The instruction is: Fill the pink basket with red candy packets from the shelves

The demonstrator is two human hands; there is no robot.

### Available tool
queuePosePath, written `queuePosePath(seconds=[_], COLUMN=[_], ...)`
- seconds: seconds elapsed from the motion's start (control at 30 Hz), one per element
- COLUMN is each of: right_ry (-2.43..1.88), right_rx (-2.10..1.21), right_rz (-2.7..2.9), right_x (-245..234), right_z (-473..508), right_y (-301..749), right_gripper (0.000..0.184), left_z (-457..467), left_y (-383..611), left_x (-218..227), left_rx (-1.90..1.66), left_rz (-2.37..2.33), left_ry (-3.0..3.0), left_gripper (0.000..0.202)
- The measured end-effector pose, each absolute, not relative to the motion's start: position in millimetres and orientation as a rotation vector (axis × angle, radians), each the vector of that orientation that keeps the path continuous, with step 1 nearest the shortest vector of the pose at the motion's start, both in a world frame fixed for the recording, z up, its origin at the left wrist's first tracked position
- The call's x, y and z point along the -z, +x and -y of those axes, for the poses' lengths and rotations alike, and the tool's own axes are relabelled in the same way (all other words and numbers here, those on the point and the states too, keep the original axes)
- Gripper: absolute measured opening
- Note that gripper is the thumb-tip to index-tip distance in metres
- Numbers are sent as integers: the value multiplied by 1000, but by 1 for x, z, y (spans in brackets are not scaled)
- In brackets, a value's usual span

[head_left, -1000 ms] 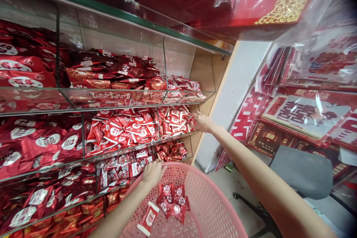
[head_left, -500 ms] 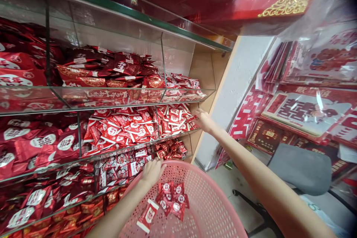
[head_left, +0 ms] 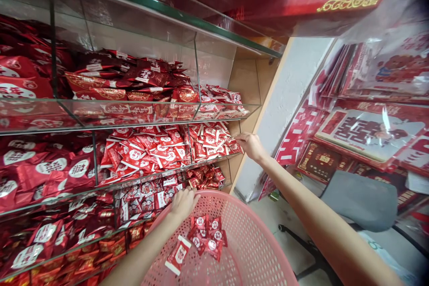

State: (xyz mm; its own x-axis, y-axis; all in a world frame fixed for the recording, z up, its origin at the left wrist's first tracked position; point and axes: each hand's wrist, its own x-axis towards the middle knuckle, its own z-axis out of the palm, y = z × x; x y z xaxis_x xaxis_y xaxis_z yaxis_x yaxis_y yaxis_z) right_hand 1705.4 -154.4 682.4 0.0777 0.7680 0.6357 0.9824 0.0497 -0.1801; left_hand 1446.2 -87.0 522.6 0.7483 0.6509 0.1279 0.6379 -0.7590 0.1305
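My left hand (head_left: 182, 203) is closed over the far rim of a pink perforated plastic basket (head_left: 264, 241). In the basket lie several small red sweets (head_left: 207, 235) with white round labels, and beside them one longer red-and-white packet (head_left: 178, 254). My right hand (head_left: 251, 145) is at the right end of a glass-fronted shelf, fingers drawn together in a pinch. Its fingertips are beside the heap of red-and-white wrapped sweets (head_left: 211, 140); whatever they hold, if anything, I cannot make out.
Glass-divided shelves (head_left: 161, 121) hold many red packets on the left. A large red box (head_left: 321, 4) with gold ornament sits overhead. On the right are a grey chair (head_left: 360, 199) and plastic-wrapped red decorations (head_left: 375, 132), past a white wall (head_left: 284, 85).
My right hand has shifted slightly right, its fingers now drawn more closely together. My left hand stays on the basket rim, and the basket's contents look unchanged.
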Motion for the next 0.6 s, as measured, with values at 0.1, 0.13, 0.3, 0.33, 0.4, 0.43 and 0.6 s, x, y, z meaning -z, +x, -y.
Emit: queuePosePath(seconds=[0.1, 0.13, 0.3, 0.33, 0.4, 0.43, 0.6], right_ry=[-1730, -1717, -1674, -1672, -1667, -1663, -1588], right_rx=[492, 500, 550, 569, 600, 612, 682], right_rz=[1735, 1733, 1701, 1685, 1653, 1644, 1628], right_x=[-680, -679, -676, -677, -681, -683, -696], right_z=[154, 154, 151, 151, 152, 154, 185], right_y=[1705, 1704, 1703, 1703, 1702, 1701, 1681], right_gripper=[26, 26, 27, 27, 27, 27, 25], left_z=[87, 87, 86, 86, 87, 87, 87], left_y=[1446, 1446, 1446, 1446, 1446, 1447, 1448], left_x=[-522, -522, -521, -522, -522, -522, -522], left_rx=[-259, -263, -279, -278, -265, -257, -233], left_rz=[-1051, -1049, -1047, -1051, -1057, -1057, -1062], left_ry=[2861, 2865, 2882, 2884, 2882, 2879, 2855], left_gripper=[46, 46, 44, 44, 43, 42, 42])
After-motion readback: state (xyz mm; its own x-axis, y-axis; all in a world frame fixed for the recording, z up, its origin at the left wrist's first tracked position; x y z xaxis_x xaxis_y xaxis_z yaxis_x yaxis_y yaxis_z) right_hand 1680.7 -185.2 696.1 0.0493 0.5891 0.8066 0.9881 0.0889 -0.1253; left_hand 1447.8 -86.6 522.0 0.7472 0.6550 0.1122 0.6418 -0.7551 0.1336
